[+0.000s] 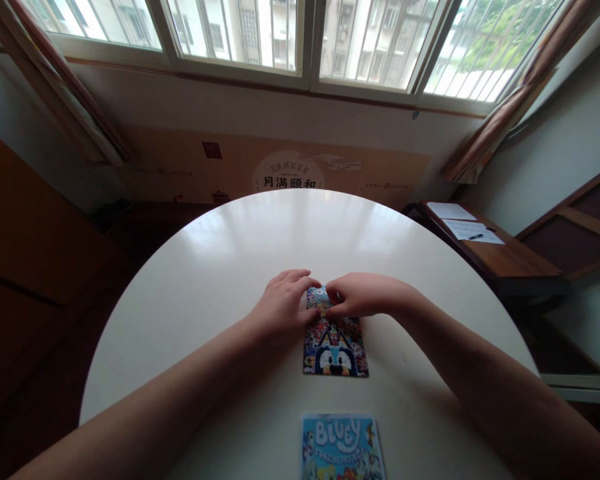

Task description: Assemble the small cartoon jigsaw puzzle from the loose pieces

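Observation:
A small upright-format picture [335, 347] lies on the white table, crowded with colourful figures and a large blue cartoon dog's face at its near end. Whether it is a card or an assembled jigsaw, I cannot tell. My left hand [285, 303] rests at its upper left edge, fingers apart, the thumb touching the surface. My right hand [357, 293] comes in from the right over the upper part, its fingers curled and thumb tip down on the picture; anything between them is hidden. Both hands cover part of the far end. Closer to me lies a light-blue "Bluey Fanzine Project" picture [343, 447], cut off by the frame.
The round white table [220, 267] fills the middle. A wooden side desk [520, 257] with papers [473, 231] and a pen stands at the right. Beyond the table are a printed wall panel [170, 160], curtains and barred windows. A brown cabinet [25, 267] is on the left.

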`<state>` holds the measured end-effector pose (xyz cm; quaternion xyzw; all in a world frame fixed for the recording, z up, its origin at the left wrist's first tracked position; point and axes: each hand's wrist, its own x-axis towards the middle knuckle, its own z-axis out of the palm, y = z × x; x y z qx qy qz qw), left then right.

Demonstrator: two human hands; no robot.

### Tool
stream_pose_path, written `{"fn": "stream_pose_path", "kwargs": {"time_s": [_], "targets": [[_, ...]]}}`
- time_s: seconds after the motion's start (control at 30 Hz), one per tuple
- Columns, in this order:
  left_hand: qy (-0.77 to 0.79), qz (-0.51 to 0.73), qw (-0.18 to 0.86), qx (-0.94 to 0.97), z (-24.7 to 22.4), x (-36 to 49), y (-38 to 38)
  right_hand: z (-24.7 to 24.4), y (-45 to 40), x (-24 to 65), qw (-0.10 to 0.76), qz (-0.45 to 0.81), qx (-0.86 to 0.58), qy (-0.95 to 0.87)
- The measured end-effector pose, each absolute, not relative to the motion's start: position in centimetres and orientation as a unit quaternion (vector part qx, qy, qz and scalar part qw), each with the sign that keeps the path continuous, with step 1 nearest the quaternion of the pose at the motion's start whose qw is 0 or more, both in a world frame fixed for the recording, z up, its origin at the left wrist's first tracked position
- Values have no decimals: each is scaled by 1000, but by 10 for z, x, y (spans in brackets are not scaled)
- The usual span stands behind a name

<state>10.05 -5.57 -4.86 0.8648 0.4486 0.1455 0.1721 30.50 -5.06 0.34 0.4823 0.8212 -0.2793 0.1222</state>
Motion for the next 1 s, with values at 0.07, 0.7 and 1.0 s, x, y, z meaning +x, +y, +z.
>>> {"fn": "stream_pose_path", "kwargs": {"time_s": [0.07,0.7,1.0], "targets": [[455,136,176,862,-48,101,-56,3,-51,304,126,-279,486,818],[430,92,164,883,-48,92,-51,-62,5,387,-392,-368,564,627],[463,62,119,876,-58,107,-58,-71,8,384,-459,-333,572,593]]}}
